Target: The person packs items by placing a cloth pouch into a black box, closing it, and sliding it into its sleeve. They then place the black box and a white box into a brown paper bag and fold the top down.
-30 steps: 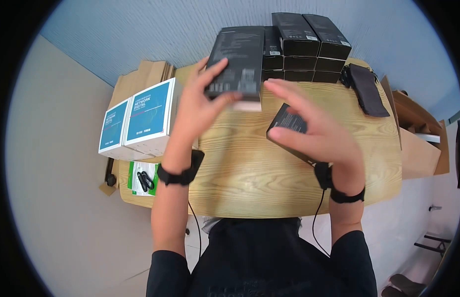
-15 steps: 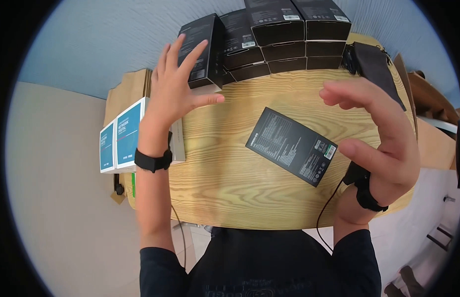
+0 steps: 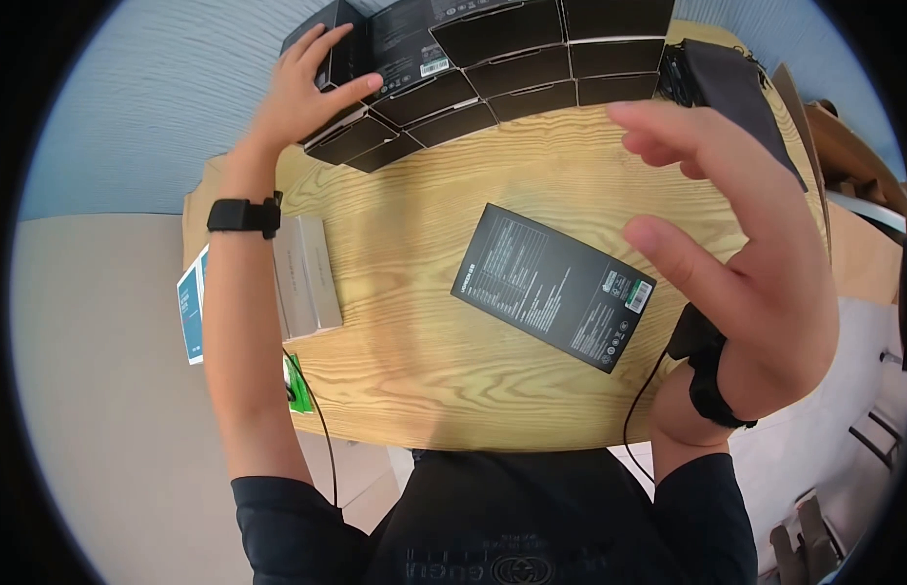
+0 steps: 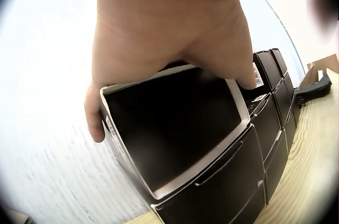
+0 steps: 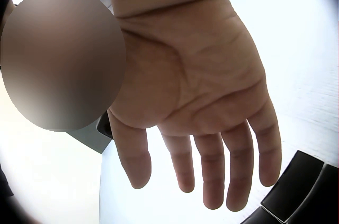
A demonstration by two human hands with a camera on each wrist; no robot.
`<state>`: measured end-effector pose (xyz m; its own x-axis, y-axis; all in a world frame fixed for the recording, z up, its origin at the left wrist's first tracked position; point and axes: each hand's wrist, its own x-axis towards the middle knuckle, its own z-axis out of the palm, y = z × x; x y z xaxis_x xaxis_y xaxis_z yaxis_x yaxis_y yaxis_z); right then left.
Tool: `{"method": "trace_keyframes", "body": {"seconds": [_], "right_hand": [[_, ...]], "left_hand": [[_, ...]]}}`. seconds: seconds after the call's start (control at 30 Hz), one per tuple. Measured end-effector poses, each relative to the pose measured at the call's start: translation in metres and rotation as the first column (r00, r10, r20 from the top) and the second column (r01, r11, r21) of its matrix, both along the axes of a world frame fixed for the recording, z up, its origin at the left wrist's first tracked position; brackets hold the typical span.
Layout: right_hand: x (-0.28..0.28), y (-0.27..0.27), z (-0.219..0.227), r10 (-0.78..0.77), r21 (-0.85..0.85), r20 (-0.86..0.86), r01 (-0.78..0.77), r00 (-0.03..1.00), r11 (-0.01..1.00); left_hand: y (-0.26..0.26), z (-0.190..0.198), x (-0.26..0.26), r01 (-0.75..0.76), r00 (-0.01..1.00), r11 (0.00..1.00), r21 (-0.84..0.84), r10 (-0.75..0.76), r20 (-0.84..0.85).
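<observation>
At the left end of the stack of black boxes, my left hand grips a black box from above. In the left wrist view the thumb lies along one side of this black box and fingers along the other. Its near end shows a dark recess with a white rim, right over the stacked box below. My right hand hovers at the right of the table, fingers spread from the thumb, palm empty in the right wrist view. Nearest to it, a black box with printed text lies slanted on the wood.
White boxes with blue faces stand at the left edge, beside a green packet. A dark pouch lies at the back right. Beyond the right edge is an open cardboard carton. Cables hang from both wrists.
My left hand has carried the black box leftward to the stack's left end. The right hand has shifted right, uncovering the box lying on the table. The head view has turned too.
</observation>
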<state>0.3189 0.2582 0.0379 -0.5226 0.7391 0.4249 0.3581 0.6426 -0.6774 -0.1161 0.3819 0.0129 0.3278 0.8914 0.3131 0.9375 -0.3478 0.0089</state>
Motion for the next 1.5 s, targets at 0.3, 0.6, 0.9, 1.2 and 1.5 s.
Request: {"method": "trace_keyframes", "body": {"seconds": [0.3, 0.6, 0.9, 1.2, 1.5], "right_hand": [[-0.024, -0.009, 0.010, -0.166, 0.051, 0.160, 0.159, 0.973, 0.986], [-0.086, -0.022, 0.008, -0.070, -0.067, 0.174, 0.083, 0.982, 0.994], [-0.081, -0.040, -0.027, 0.312, -0.177, 0.207, -0.278, 0.927, 0.944], [-0.080, -0.032, -0.053, 0.616, -0.226, 0.137, -0.582, 0.775, 0.782], [-0.132, -0.040, -0.030, 0.770, -0.059, 0.154, -0.773, 0.619, 0.632]], "left_hand": [[-0.009, 0.016, 0.018, -0.115, 0.990, 0.989, -0.094, 0.106, -0.095], [-0.184, -0.007, 0.140, 0.335, 0.909, 0.921, -0.200, -0.260, 0.325], [-0.248, -0.086, 0.139, 0.085, 0.910, 0.911, -0.405, 0.094, 0.404], [-0.358, -0.073, 0.092, -0.193, 0.604, 0.901, -0.388, 0.421, 0.677], [-0.396, -0.077, 0.090, -0.158, 0.117, 0.931, -0.330, 0.349, 0.930]]}}
